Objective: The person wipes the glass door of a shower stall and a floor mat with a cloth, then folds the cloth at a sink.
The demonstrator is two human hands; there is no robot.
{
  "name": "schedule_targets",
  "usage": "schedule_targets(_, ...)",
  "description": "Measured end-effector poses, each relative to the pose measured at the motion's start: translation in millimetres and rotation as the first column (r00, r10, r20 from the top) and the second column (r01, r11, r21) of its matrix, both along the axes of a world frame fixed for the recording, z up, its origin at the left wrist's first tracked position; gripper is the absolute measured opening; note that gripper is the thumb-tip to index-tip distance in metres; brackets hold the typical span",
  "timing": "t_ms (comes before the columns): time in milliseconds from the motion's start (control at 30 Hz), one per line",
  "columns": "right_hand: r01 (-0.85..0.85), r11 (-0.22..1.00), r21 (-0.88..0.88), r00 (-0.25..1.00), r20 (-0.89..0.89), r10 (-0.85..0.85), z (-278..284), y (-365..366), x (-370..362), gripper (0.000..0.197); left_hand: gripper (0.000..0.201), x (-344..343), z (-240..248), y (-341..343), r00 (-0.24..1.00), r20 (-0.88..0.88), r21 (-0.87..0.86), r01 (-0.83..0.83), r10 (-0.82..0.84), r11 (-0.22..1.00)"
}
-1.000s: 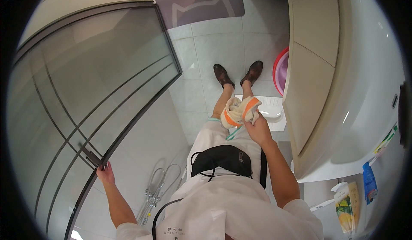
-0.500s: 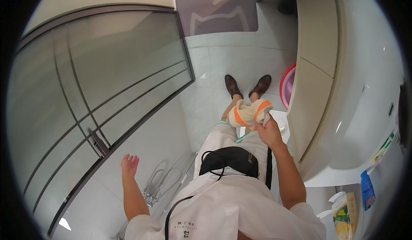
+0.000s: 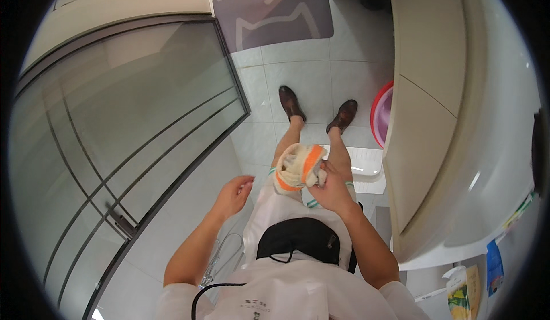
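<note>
Cloth: a cream bundle with orange bands (image 3: 294, 168), bunched up and held in the air in front of the thighs, between the two hands and above the near part of the floor (image 3: 298, 76).
Right grip: the right hand (image 3: 331, 194) is closed on the cloth, pinching its right side; some fingers are hidden behind the folds.
Left grip: the left hand (image 3: 232, 197) holds nothing; its fingers are loosely bent, tips toward the cloth, palm partly turned in.
Cloth from grips: ahead and to the left of the right grip, touching it; to the right of the left grip, near but apart.
Nearer hand: the right, in contact; a narrow gap parts the left fingertips from the cloth's left side.
Long axis: none clear, the bundle being about as wide as long; one orange band slants along its right side, another curves round its near left side.
Door: framed glass (image 3: 143, 85), left of the left hand, its handle (image 3: 119, 221) well apart from the fingers.
Floor's right edge: a pink basin (image 3: 379, 122) beside the cabinet (image 3: 424, 108), partly hidden by it.
Floor's far edge: a grey mat (image 3: 275, 22).
Beyond the right hand: a white squat toilet (image 3: 366, 162) set into the floor.
Waist: a black pouch (image 3: 298, 238).
</note>
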State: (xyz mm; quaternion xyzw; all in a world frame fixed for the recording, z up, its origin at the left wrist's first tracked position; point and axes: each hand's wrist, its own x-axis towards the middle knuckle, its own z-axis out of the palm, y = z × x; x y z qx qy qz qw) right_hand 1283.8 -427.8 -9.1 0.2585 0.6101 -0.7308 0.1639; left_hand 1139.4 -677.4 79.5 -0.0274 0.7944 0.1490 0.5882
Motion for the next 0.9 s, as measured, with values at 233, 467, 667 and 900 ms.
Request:
schedule_targets(233, 0.061, 0.984, -0.166, 0.991, -0.11, -0.08, -52, -34, -126, 0.051, 0.047, -56, -108, 50, 0.945, 0.013, 0.372, -0.307, 0.326, 0.876)
schedule_targets(467, 0.14, 0.965, -0.222, 0.972, 0.215, -0.092, -185, -86, -254, 0.043, 0.036, -180, -217, 6, 0.985, -0.005, 0.239, -0.166, 0.172, 0.957)
schedule_targets(667, 0.165, 0.938, -0.304, 0.966, 0.242, -0.091, -298, -158, -341, 0.042, 0.055, -313, -356, -87, 0.86, -0.315, 0.166, 0.467, -0.402, 0.868)
schedule_targets(900, 0.194, 0.94, -0.28, 0.924, 0.373, -0.08, -399, -202, -416, 0.04, 0.062, -408, -477, -108, 0.287, -0.212, -0.399, 0.847, -0.934, 0.351)
